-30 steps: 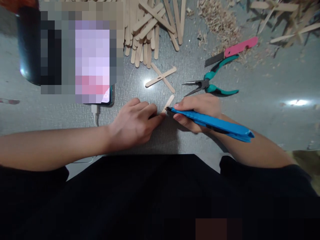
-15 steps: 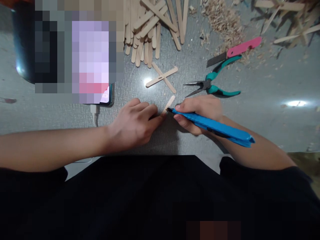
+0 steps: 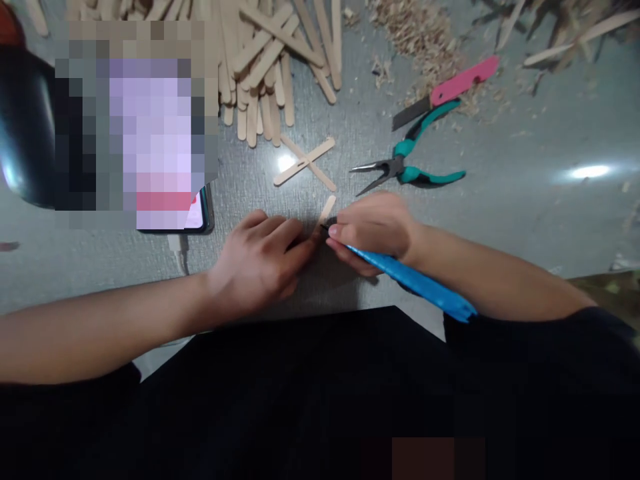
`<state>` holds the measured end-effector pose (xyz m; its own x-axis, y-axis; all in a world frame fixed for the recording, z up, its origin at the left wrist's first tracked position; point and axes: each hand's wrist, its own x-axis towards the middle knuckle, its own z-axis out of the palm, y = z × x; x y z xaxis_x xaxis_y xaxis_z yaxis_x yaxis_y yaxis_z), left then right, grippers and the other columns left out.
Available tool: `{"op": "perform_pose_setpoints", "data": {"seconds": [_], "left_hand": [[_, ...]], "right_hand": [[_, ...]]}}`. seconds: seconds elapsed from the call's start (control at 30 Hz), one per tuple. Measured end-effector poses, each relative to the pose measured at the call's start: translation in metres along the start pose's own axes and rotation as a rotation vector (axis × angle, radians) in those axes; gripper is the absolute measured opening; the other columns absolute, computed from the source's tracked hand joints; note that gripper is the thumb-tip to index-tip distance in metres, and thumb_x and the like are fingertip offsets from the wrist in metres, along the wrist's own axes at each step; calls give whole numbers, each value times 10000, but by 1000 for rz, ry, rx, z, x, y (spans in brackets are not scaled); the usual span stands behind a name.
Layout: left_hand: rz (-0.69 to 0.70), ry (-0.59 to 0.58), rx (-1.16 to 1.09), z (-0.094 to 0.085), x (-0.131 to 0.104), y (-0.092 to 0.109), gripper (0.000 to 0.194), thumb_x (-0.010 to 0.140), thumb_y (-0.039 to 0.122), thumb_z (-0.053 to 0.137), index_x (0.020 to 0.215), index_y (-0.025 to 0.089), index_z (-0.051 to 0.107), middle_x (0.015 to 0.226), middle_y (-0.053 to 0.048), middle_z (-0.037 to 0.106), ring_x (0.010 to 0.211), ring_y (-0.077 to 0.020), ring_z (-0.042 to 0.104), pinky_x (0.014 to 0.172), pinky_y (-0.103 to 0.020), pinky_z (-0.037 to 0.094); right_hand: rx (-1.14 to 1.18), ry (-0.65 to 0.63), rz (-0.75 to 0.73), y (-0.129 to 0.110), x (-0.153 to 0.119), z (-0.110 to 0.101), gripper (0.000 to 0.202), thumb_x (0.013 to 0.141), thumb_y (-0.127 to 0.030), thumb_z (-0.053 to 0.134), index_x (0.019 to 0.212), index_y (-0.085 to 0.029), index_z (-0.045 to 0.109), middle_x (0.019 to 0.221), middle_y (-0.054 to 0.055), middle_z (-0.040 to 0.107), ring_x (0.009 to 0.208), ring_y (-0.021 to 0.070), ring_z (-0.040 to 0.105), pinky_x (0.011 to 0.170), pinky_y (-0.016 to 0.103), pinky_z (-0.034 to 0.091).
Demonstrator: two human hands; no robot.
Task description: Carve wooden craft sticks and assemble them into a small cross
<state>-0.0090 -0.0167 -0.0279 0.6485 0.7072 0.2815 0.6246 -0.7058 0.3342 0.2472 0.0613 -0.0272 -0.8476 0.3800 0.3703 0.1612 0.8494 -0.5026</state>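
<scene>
My left hand [image 3: 263, 263] rests on the table with curled fingers, pinning a wooden craft stick [image 3: 328, 209] under its fingertips. Only the far end of that stick shows; the rest is hidden by my fingers. Wrapped round a long blue cutter knife [image 3: 417, 279], my right hand [image 3: 374, 230] holds its dark tip against the stick, close to my left fingertips. The knife's blue body slants back toward my right forearm. Just beyond my hands lie two craft sticks [image 3: 320, 148] crossed in an X, one with a small slot near the crossing.
Needle-nose pliers [image 3: 397, 167] lie spread beyond my right hand, beside a pink-handled saw blade [image 3: 463, 81]. Wood shavings [image 3: 420, 37] and a pile of craft sticks [image 3: 270, 60] are at the back. A phone [image 3: 200, 212] with a white cable [image 3: 176, 245] is at left, mostly blurred.
The camera view has shifted and tilted slightly. My right hand has rolled over the knife, covering more of its front, and the knife now points more steeply. My left hand still presses the stick.
</scene>
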Motion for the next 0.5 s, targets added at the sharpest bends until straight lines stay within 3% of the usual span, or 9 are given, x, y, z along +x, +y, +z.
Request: {"op": "perform_pose_setpoints", "data": {"seconds": [0.1,0.27,0.4,0.5], "left_hand": [[-23,25,-41,3,2,-2,182,1039,203,649,1156,199,788,868,-40,750,702,-191,656,648,-376,418],[-197,102,-147,6,2,1,177,1047,368,736,1011,195,730,910,-52,750,716,-184,651,667,-358,482],[-388,127,-293,5,1,6,287,1001,388,800,1145,190,651,942,-25,778,641,-120,608,631,-296,479],[-464,95,-325,4,4,6,306,989,376,793,1212,196,686,892,-3,797,617,-114,594,657,-294,490]], "right_hand": [[-63,53,58,1,-5,6,266,1098,-290,573,837,-243,592,668,-58,554,554,114,453,553,331,339],[-252,197,-138,1,-11,10,162,1073,-275,623,911,-267,623,638,-73,584,548,136,499,555,333,392],[-370,253,-237,-2,-13,6,120,1069,-312,651,960,-288,606,651,-74,638,537,136,536,554,325,415],[-370,361,-325,-3,-12,4,104,1048,-292,700,1005,-283,605,690,-70,666,560,133,544,557,311,430]]}}
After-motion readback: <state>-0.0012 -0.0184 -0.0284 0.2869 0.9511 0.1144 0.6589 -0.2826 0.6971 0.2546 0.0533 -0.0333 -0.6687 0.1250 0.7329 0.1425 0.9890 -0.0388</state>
